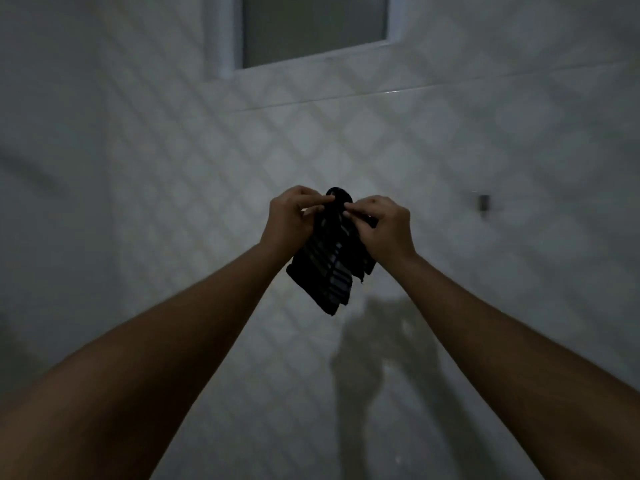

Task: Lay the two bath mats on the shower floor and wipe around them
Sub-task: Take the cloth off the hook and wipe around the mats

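Observation:
Both my arms are stretched out in front of me toward a tiled wall. My left hand (292, 216) and my right hand (382, 225) pinch the top of a small dark cloth (329, 268) with pale stripes. The cloth hangs down between the hands, crumpled, its lower corner free in the air. No bath mat and no shower floor are in view. The scene is dim and slightly blurred.
A pale wall (214, 150) with a diamond tile pattern fills the view. A frosted window (313, 26) with a white frame sits high up. A small metal hook (483, 202) is fixed to the wall at the right. My hands' shadow falls on the wall below.

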